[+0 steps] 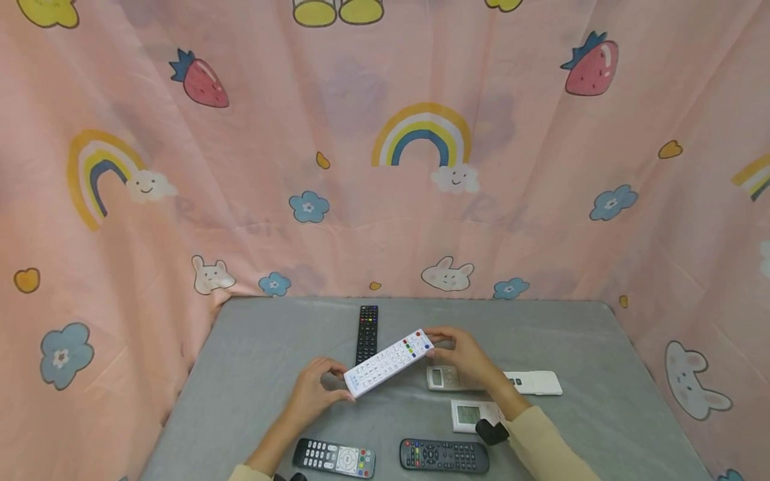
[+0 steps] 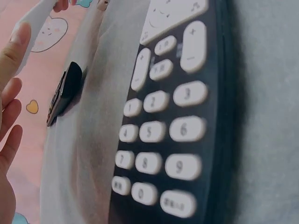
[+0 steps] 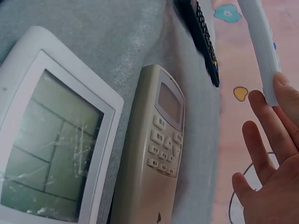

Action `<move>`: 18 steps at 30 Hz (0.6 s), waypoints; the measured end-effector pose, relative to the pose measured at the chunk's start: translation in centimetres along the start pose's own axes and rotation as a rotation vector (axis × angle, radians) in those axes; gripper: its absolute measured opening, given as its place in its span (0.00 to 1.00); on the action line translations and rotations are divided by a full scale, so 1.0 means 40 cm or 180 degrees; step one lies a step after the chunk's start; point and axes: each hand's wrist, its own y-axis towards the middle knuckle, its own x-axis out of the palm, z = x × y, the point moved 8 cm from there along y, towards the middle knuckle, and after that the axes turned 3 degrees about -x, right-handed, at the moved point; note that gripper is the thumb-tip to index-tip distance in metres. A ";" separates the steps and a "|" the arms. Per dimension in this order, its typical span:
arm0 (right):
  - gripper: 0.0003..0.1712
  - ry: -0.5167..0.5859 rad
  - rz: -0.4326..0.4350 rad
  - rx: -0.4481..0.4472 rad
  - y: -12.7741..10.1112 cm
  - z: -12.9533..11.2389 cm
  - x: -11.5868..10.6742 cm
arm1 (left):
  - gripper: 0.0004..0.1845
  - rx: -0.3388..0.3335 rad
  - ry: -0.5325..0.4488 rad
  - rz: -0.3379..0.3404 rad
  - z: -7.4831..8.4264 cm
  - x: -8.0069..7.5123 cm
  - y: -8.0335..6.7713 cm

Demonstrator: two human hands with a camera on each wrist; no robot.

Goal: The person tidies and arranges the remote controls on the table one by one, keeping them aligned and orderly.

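White and slim, a long remote (image 1: 388,363) is held above the grey desk (image 1: 265,354) between both hands, tilted so its coloured buttons point away to the right. The left hand (image 1: 317,389) takes the near end, its grip a light pinch of thumb and curled fingertips at the remote's corner; in the left wrist view the fingers (image 2: 10,107) lie fairly straight beside the white casing. The right hand (image 1: 463,356) holds the far end with the thumb and forefinger closed on it, while in the right wrist view the other fingers (image 3: 261,154) are spread and relaxed below the remote's edge. Under the right hand lies a beige air-conditioner remote (image 3: 156,154) with a small screen and buttons whose writing is too small to read, and just beside it a white square controller (image 3: 49,135) with a scratched grey-green display. A black remote (image 1: 367,333) lies farther back, a white remote (image 1: 537,382) to the right, and two dark remotes rest near the front edge: one with white keys (image 1: 334,457), whose digits 1 to 9 and 0 are readable in the left wrist view, and another with small dark buttons (image 1: 444,455). No brand name can be made out.
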 end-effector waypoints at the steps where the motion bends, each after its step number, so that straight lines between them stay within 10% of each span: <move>1: 0.27 0.0013 0.0000 -0.0020 0.003 0.000 0.000 | 0.27 0.0002 -0.0025 0.0013 0.003 0.001 0.000; 18: 0.28 0.0370 0.0052 -0.0010 0.061 0.036 -0.008 | 0.17 -0.0162 -0.0110 -0.0143 0.021 0.024 0.007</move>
